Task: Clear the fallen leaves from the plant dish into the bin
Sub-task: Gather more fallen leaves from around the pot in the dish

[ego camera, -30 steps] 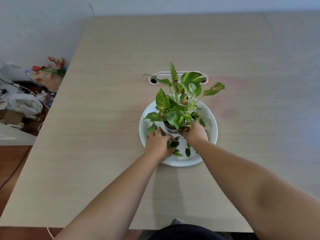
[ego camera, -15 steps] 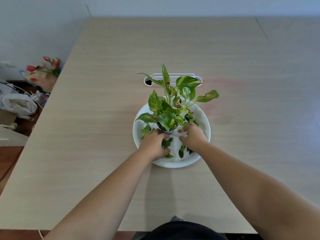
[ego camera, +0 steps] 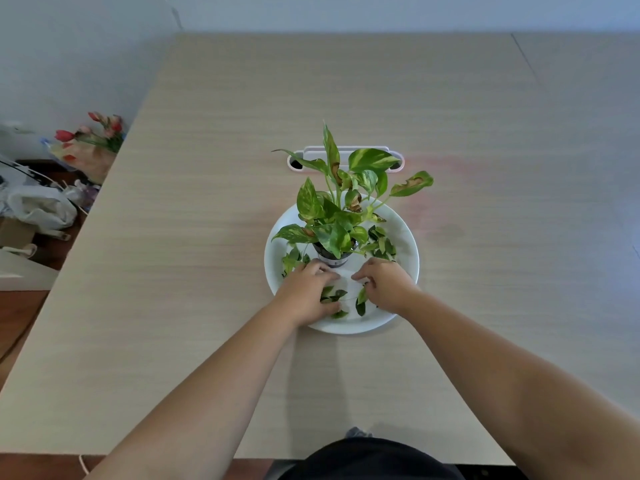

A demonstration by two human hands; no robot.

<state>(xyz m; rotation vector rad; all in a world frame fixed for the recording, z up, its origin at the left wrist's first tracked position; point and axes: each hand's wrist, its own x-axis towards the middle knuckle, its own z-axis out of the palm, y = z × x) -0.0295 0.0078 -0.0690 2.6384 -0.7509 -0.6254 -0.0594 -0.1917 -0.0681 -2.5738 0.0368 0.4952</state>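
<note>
Behind the dish (ego camera: 405, 233) (white), a cable slot (ego camera: 346, 152).

Nothing here can be read. The only hint of print is a pale band round the bottom of the pot (ego camera: 333, 260), with a few dark marks on it far too small and blurred to make out. The dish (ego camera: 403, 237), the table (ego camera: 207, 237) and the cable slot (ego camera: 346, 150) behind the plant carry no lettering at all.

White dish (ego camera: 405, 233), green-yellow leaves (ego camera: 332, 233) (some browned), beige table (ego camera: 207, 237)
</note>
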